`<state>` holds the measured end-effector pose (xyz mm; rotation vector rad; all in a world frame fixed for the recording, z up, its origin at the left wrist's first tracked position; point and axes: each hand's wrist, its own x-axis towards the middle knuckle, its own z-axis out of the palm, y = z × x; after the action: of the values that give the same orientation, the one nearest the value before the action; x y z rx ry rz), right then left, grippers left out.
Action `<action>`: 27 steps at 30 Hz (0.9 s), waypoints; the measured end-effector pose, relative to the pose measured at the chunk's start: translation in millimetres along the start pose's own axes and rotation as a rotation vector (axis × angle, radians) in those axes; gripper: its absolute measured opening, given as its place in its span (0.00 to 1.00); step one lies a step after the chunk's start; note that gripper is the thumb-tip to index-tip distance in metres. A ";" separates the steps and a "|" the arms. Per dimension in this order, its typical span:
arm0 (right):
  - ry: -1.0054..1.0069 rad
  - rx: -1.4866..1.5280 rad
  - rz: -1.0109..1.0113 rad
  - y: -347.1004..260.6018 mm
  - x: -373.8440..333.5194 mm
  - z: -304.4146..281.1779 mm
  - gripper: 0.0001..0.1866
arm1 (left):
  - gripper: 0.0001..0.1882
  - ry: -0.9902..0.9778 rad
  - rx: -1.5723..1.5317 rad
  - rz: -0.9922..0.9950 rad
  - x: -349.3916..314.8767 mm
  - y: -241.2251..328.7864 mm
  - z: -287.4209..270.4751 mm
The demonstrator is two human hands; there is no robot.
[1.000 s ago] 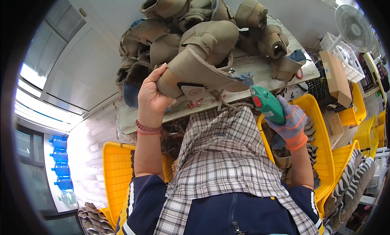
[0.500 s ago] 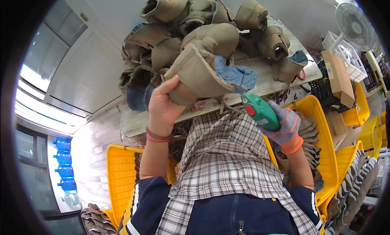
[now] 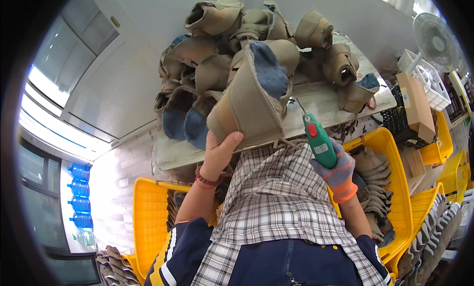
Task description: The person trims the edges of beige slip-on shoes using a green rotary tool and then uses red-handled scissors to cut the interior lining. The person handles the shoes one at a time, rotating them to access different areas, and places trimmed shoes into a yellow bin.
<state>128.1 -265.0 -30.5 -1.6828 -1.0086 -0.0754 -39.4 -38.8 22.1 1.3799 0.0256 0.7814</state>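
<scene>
My bare left hand (image 3: 220, 150) grips a beige shoe upper (image 3: 244, 108) by its lower edge, the thumb lying on its outside. The upper is tilted with its opening upward, and blue fleece lining shows inside. To its right, my right hand (image 3: 336, 171), in a grey and orange glove, is wrapped round a green hand tool (image 3: 318, 140) with a red button and a thin metal tip. That tip points up and left, a little apart from the upper. Behind stands a heap of similar beige shoe uppers (image 3: 212, 71), some showing blue lining.
The heap lies on a worn table (image 3: 316, 96). A yellow basket (image 3: 402, 187) with stacked uppers stands at my right, another yellow basket (image 3: 150, 207) at my left. A cardboard box (image 3: 414, 101), a white crate (image 3: 429, 81) and a fan (image 3: 434, 41) are at the far right.
My left hand has lowered and turned the upper, so its opening now faces upward instead of right. My right hand has moved slightly down, and the tool's tip now shows.
</scene>
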 end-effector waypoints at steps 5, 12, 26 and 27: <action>-0.032 -0.268 0.248 32.9 -1.2 15.1 0.35 | 0.27 -0.156 0.897 0.441 70.8 26.6 5.1; -0.215 -0.452 0.479 60.9 13.2 38.5 0.43 | 0.16 -0.190 1.562 0.974 307.9 14.6 22.0; -0.349 -0.633 0.667 149.7 136.7 91.7 0.40 | 0.30 0.069 1.817 0.774 464.1 -161.5 57.7; -0.365 -0.634 0.682 150.6 138.5 95.5 0.40 | 0.30 -0.097 1.825 0.707 469.2 -170.0 61.5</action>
<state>271.7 -110.0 -109.9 -2.6164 -0.6392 0.4137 423.1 148.6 83.7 3.2594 0.2279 1.3369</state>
